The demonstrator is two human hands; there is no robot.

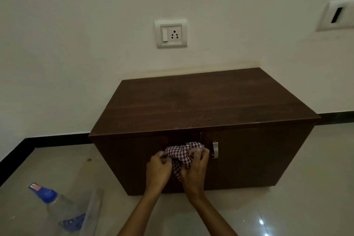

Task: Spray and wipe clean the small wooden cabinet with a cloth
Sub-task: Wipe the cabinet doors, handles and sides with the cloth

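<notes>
Cabinet (203,105) is small, dark brown wood-grain laminate, low box form, two doors on the front with a vertical seam between them. Long axis runs left-right, parallel to the wall (76,44); back edge is against the wall, doors face the camera. It sits on the glossy tile floor (287,197), near the black skirting. Top surface is bare, with a faint dull patch near its centre. Silver handle (215,150) stands upright on the right door, just beside the seam.

Cloth (183,154) — red-and-white check, bunched up — is pressed on the front face at the upper edge of the left door, right at the seam, touching or nearly touching the handle. A tail of it hangs down between the two hands.

Left hand (159,168): fingers curled in, pinching the cloth's left end. Right hand (195,166): fingers curled over and gripping the cloth's right part, thumb side toward the handle.

Spray bottle (57,205) lies on its side on the floor at lower left, well apart from the cabinet — clear body, blue cap, blue label. A red patch on the nozzle end carries print; not readable. Label text also too blurred to read.

Wall socket with switch (171,33) above the cabinet.
</notes>
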